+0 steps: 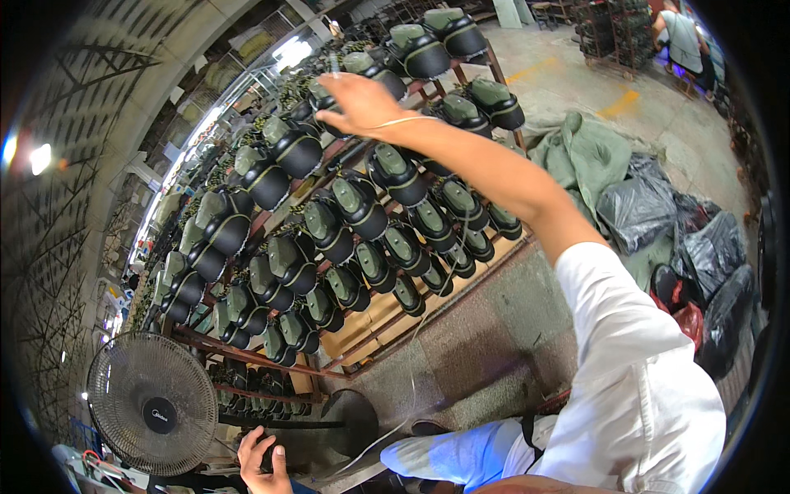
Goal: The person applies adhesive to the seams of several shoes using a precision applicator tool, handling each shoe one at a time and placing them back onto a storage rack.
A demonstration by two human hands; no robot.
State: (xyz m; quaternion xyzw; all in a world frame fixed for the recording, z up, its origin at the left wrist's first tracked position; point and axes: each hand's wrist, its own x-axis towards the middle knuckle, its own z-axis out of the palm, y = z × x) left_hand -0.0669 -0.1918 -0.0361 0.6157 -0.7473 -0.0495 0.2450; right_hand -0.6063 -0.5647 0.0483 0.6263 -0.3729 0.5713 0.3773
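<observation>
Where rounded shoes gleam, the right hand reaches.

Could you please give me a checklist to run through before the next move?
1. Right hand at the upper rows of black-and-green shoes: ok.
2. Right-hand grip on a shoe: cannot tell; fingertip contact is unclear.
3. Left hand off the fan: ok, fingers and thumb spread near its grille.
4. Fan stopped: cannot tell.
5. Cord out of the way: not ok; the pale cord crosses in front of the shoe rack.
</observation>
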